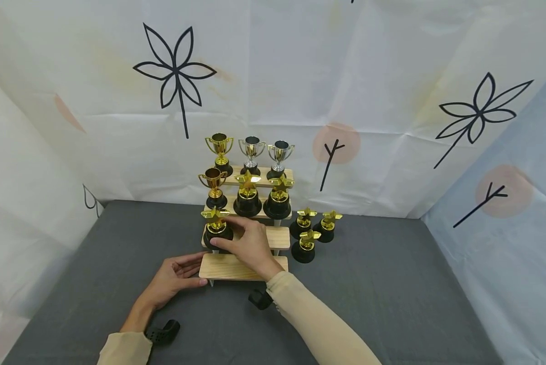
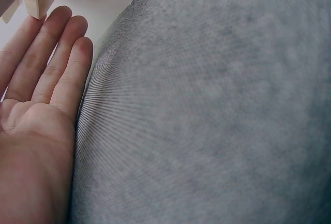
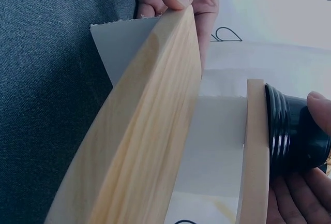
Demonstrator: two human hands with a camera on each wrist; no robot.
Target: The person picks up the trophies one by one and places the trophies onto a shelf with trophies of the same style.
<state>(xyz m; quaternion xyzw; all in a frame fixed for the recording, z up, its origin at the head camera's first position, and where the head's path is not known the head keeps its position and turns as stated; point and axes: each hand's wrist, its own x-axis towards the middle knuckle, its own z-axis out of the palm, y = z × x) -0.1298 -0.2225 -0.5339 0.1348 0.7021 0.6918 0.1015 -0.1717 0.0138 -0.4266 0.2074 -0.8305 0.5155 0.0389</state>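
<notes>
My right hand (image 1: 251,245) grips the black base of a gold star trophy (image 1: 216,229) between thumb and fingers. The trophy stands upright at the left end of the second step from the bottom of a wooden tiered stand (image 1: 227,267). In the right wrist view, the black base (image 3: 295,131) meets the board. My left hand (image 1: 172,279) is at the left end of the lowest step, its fingers fairly straight. Its thumb touches the board's end (image 3: 176,32) in the right wrist view. The left palm (image 2: 39,131) appears flat and bare in the left wrist view.
Gold and silver cups (image 1: 252,152) line the top step. Below them are a bronze-coloured cup (image 1: 214,185) and two star trophies (image 1: 247,197). Three smaller star trophies (image 1: 307,246) stand on the grey cloth (image 1: 391,294) right of the stand. A patterned white curtain (image 1: 291,66) hangs behind.
</notes>
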